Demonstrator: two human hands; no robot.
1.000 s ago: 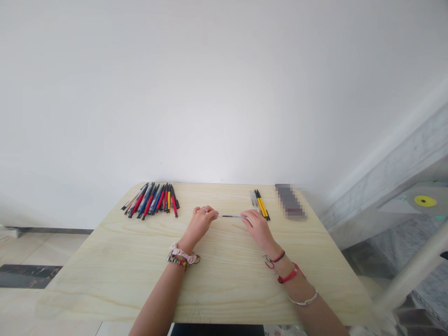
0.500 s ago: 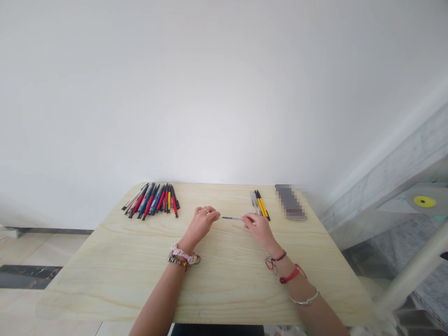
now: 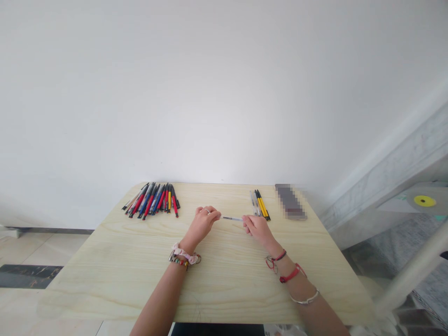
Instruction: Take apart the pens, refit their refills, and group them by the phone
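Observation:
Between my two hands a slim clear pen (image 3: pixel 231 218) with a dark stretch inside lies nearly level above the table. The fingertips of my left hand (image 3: pixel 205 221) pinch its left end. My right hand (image 3: pixel 257 227) is closed around the other end, so that tip is hidden. Just behind the right hand lie yellow-and-black pens (image 3: pixel 262 204), with clear pens (image 3: pixel 255 203) beside them on their left.
A pile of red, blue, clear and yellow pens (image 3: pixel 152 200) covers the table's back left. At the back right lies a blurred dark rectangular object (image 3: pixel 291 201). A white wall (image 3: pixel 224 93) rises behind the wooden table (image 3: pixel 224 280).
My right hand has shifted very slightly to the right and turned a little, its fingers still closed on the pen. The left hand stays almost in place.

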